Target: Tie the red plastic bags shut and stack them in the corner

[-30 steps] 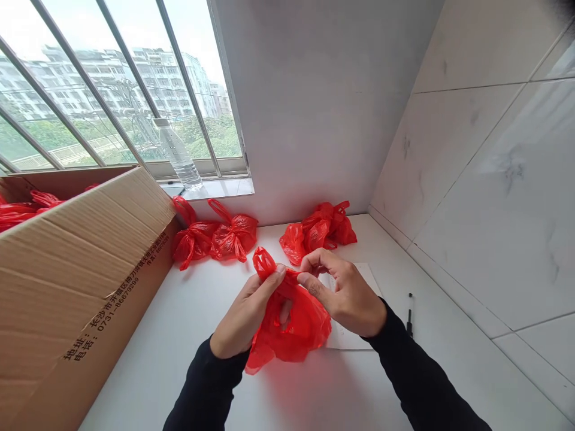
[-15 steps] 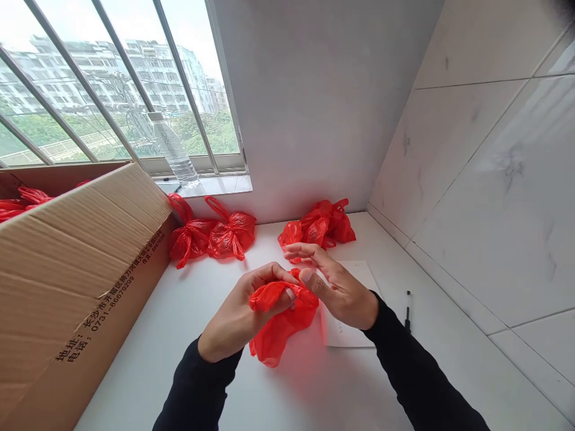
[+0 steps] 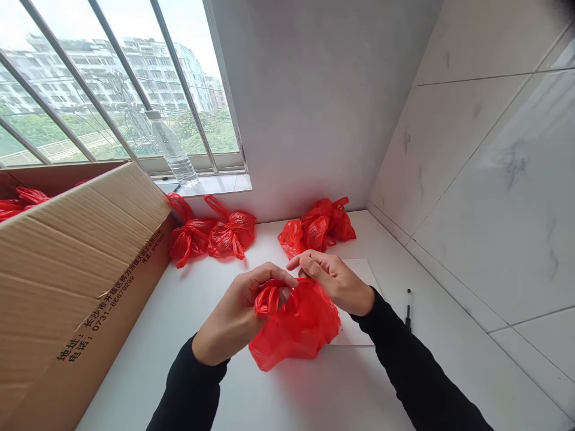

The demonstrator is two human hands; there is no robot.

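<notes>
In the middle of the head view, a thin red plastic bag (image 3: 296,338) hangs over the white table. My left hand (image 3: 245,308) is closed round its gathered handles, which loop out beside the thumb. My right hand (image 3: 339,281) is at the bag's upper right edge. Its thumb lies against the bent fingers, which appear to pinch the plastic, though the contact is partly hidden. The body of the bag spreads below and between both hands, loose and wrinkled.
A cardboard box (image 3: 90,251) with red bags inside stands at left. Two tied red bags (image 3: 231,233) sit beside it, and more red bags (image 3: 318,224) lie by the wall. White paper (image 3: 359,272), a black pen (image 3: 408,311) and a water bottle (image 3: 173,152) on the sill are visible.
The bag has spread out to the right and its handles now show bunched in my left hand. My right hand has gone from open fingers to closed at the bag's edge.
</notes>
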